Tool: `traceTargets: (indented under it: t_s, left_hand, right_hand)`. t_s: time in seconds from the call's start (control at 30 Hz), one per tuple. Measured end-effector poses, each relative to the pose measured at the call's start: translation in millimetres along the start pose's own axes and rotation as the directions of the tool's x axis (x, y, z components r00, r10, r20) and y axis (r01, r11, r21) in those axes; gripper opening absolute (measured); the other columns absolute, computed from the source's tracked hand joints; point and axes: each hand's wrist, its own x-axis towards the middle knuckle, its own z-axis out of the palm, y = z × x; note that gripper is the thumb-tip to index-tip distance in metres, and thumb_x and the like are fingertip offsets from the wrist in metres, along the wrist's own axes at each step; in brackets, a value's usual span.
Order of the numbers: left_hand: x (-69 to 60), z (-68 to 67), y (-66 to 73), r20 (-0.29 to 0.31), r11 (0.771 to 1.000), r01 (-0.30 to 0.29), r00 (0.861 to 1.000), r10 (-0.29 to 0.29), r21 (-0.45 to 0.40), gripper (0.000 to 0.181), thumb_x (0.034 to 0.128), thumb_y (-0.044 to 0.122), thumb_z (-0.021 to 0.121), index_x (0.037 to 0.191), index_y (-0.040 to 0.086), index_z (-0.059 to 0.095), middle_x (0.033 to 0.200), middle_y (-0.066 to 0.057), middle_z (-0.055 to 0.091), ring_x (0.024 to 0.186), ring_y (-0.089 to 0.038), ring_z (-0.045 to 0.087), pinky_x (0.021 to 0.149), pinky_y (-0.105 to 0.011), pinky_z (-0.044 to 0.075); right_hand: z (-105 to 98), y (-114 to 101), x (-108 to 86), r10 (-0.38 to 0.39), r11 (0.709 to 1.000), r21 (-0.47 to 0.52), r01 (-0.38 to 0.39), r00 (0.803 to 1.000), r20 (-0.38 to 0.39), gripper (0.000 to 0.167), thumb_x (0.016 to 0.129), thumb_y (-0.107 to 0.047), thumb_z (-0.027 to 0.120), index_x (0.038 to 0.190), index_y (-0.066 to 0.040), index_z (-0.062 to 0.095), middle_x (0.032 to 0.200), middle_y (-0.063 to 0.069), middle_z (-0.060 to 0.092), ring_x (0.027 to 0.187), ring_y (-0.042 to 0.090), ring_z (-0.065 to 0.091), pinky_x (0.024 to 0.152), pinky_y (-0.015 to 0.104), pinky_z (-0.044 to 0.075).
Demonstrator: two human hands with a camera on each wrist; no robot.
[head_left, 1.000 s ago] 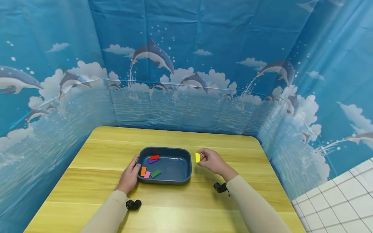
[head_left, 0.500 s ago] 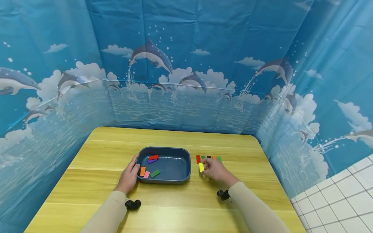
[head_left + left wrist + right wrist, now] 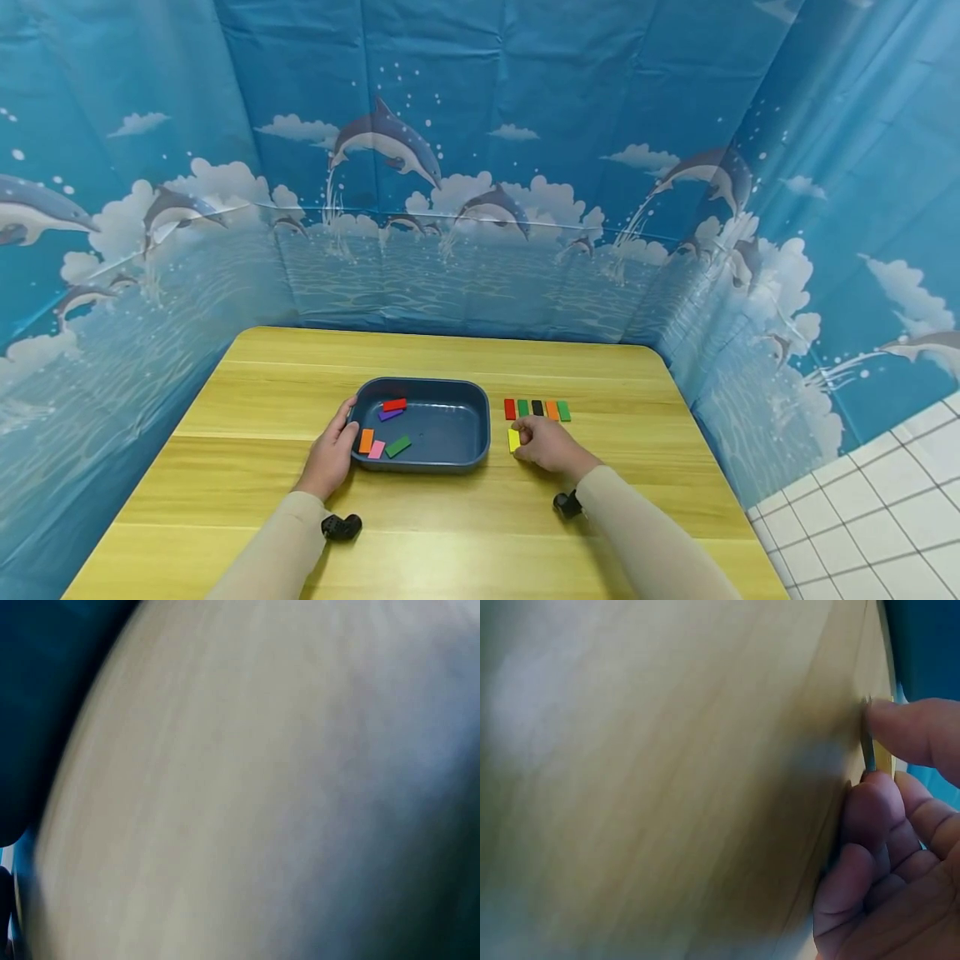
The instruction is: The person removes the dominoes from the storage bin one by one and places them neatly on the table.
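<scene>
Pinching one yellow block [image 3: 514,441], my right grip [image 3: 552,446] has five lined-up blocks [image 3: 537,407] just past it; my left grip [image 3: 330,454] holds one tray [image 3: 450,465] of five loose blocks [image 3: 377,450].

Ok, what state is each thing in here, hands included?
Left hand: holding the tray at its left edge
Right hand: pinching the yellow block
Yellow block: pinched; table contact unclear
Tray: upright, uncovered
Red block: loose in tray
Purple block: loose in tray
Orange block: loose in tray
Pink block: loose in tray
Green block: loose in tray
Five-block row: side by side on table
</scene>
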Motion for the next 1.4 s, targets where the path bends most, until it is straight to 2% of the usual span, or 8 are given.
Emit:
traceTargets:
  t_s: [0.23,0.67,1.1,1.4]
  left_hand:
    - [0.3,-0.4,0.4,0.005,1.000,-0.002,1.000,0.002,-0.001,0.053,0.1140,0.047,0.033,0.166,0.044,0.025,0.175,-0.009,0.027,0.162,-0.038,0.025,0.130,-0.062,0.020]
    - [-4.5,-0.5,5.5,0.000,1.000,-0.010,1.000,0.010,-0.001,0.052,0.1146,0.045,0.034,0.166,0.041,0.027,0.174,-0.011,0.029,0.161,-0.039,0.025,0.130,-0.061,0.021]
    - [-3.8,0.5,3.4,-0.002,1.000,-0.017,1.000,0.017,0.001,0.052,0.1147,0.044,0.034,0.166,0.041,0.026,0.174,-0.011,0.028,0.161,-0.039,0.024,0.130,-0.062,0.020]
    - [-3.1,0.4,2.2,-0.002,1.000,-0.019,1.000,0.019,-0.002,0.052,0.1146,0.045,0.034,0.166,0.041,0.026,0.174,-0.010,0.028,0.161,-0.038,0.024,0.130,-0.061,0.020]
  right_hand:
    - [3.5,1.3,4.2,0.004,1.000,-0.013,-0.004,1.000,-0.022,0.042,0.089,-0.002,0.080,0.129,0.003,0.067,0.080,0.001,0.052,0.067,0.014,0.046,0.061,0.024,0.038]
    - [4.1,2.6,2.0,0.006,1.000,0.020,-0.005,0.999,-0.047,0.040,0.090,-0.003,0.079,0.128,0.000,0.067,0.084,0.001,0.054,0.071,0.015,0.048,0.065,0.026,0.039]
    - [3.7,3.2,5.7,0.035,0.999,0.027,-0.034,0.998,-0.056,0.040,0.090,-0.006,0.081,0.128,-0.002,0.069,0.084,0.001,0.055,0.071,0.015,0.049,0.063,0.026,0.039]
    - [3.4,6.8,6.0,0.068,0.995,0.083,-0.063,0.996,-0.060,0.045,0.090,-0.007,0.081,0.133,-0.004,0.067,0.086,0.002,0.060,0.069,0.016,0.052,0.059,0.026,0.042]
